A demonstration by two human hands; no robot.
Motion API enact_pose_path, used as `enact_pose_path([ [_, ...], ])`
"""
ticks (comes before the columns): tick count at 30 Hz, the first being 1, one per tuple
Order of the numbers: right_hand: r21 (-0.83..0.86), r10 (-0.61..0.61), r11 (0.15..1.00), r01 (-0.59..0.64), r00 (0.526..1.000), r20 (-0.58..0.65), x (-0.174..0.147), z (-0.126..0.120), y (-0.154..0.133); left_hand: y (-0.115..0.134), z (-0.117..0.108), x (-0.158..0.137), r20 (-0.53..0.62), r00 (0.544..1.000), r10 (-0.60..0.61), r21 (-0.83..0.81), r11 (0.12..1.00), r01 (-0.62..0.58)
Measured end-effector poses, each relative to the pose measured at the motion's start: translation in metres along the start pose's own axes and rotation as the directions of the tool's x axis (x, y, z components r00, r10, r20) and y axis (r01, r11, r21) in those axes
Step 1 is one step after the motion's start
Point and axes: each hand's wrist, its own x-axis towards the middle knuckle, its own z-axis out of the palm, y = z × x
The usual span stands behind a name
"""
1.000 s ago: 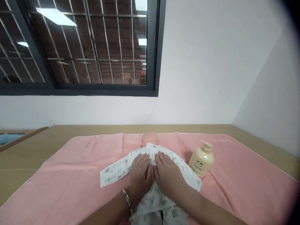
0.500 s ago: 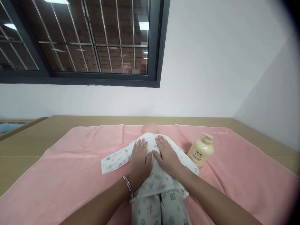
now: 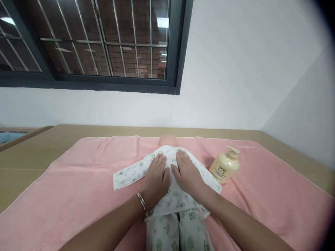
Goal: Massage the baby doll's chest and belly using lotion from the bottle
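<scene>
A baby doll (image 3: 168, 140) lies on a pink towel (image 3: 91, 205), its bald head toward the wall. It wears a white printed top (image 3: 174, 204) and matching trousers (image 3: 164, 232), with one sleeve stretched out to the left. My left hand (image 3: 156, 179) rests flat on the left upper part of the top, fingers extended, a silver bangle at the wrist. Opposite it, my right hand (image 3: 188, 174) lies flat on the upper right of the top, its thumb near the left one. Neither hand grasps anything. The doll's hands are not visible.
A pale yellow pump bottle (image 3: 225, 166) leans on the towel to the right of the doll, close to the right sleeve. Beneath the towel is a tan tabletop (image 3: 39, 155), bordered by a white wall (image 3: 222, 76). A dark-framed barred window (image 3: 110, 82) is above.
The view has tilted slightly, so the table and doll appear a little higher. My right fingers have drawn closer together and shifted slightly; both hands stay on the top.
</scene>
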Motion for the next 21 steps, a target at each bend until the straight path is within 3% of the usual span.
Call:
enact_pose_path([
  [4,-0.090,-0.082,0.993,0.079,0.996,-0.038,-0.023,-0.003,-0.015,0.003,-0.007,-0.005,-0.138,0.983,0.121,-0.045,0.991,-0.128],
  [7,-0.127,-0.162,0.980,0.155,0.985,-0.051,-0.038,-0.007,-0.025,0.004,-0.011,-0.006,-0.161,0.976,0.147,-0.086,0.983,-0.162],
  [12,-0.015,-0.102,0.995,0.101,0.995,-0.022,-0.009,-0.008,-0.004,0.003,-0.006,-0.003,-0.010,0.999,-0.047,-0.035,0.998,0.047],
  [14,0.045,-0.091,0.995,0.091,0.996,0.009,0.007,-0.005,0.008,0.002,-0.002,-0.002,0.034,0.997,-0.071,-0.003,0.997,0.071],
  [17,0.057,-0.100,0.993,0.099,0.995,0.023,0.012,-0.002,0.013,0.003,-0.002,-0.001,0.018,1.000,0.002,-0.014,1.000,-0.002],
  [21,-0.024,-0.135,0.991,0.134,0.991,-0.024,-0.017,-0.006,-0.007,0.007,-0.012,-0.001,-0.076,0.989,0.126,-0.090,0.987,-0.132],
])
